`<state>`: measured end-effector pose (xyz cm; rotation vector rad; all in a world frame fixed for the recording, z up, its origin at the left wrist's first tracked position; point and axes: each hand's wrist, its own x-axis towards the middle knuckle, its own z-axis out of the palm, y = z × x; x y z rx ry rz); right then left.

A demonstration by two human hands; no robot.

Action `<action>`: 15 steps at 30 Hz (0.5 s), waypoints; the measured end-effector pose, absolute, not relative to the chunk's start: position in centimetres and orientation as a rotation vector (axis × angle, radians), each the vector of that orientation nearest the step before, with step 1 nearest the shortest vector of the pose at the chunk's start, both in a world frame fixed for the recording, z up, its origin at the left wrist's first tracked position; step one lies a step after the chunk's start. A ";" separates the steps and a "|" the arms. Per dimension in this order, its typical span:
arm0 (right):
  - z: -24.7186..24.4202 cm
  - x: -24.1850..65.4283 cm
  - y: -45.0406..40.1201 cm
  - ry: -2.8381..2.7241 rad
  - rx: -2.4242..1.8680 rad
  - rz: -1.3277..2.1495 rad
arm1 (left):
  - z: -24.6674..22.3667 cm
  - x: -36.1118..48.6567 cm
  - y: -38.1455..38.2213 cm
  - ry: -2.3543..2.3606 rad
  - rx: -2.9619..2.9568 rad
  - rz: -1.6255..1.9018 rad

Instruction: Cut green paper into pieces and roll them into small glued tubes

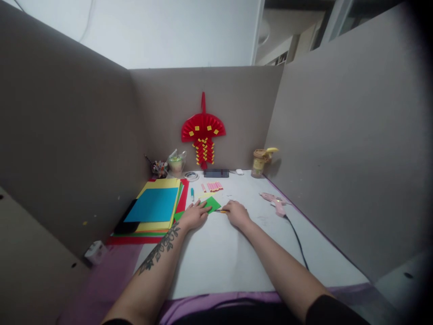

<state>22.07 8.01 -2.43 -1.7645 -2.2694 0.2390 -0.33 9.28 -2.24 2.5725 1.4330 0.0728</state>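
Note:
My left hand (194, 215) lies flat on a piece of green paper (213, 204), its fingers spread and pressing it to the white table. At the paper's right edge, my right hand (237, 213) is closed on a slim yellow tool (221, 211) whose darker tip points left. Its exact kind is too small to make out. Behind the hands are a teal capped stick (192, 194) and a row of small pink rolls (215, 186). Part of the green paper is hidden under my left hand.
Stacked coloured paper (152, 205) lies at left. A pink glue gun (277, 205) with a black cord rests at right. Behind stand a drink cup (259, 162), a bagged cup (176, 164), a pen holder (159, 169) and tape rolls (191, 176). A red paper ornament (203, 128) hangs behind.

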 end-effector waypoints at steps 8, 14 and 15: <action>-2.7 22.2 7.9 -2.244 -1.710 0.192 | -2.0 0.1 9.1 1.467 2.525 0.076; -2.7 22.9 8.5 -2.214 -1.757 0.123 | -2.5 2.5 9.2 1.629 2.370 0.163; -2.7 23.0 8.6 -2.217 -1.764 0.120 | -2.5 2.5 9.3 1.630 2.350 0.168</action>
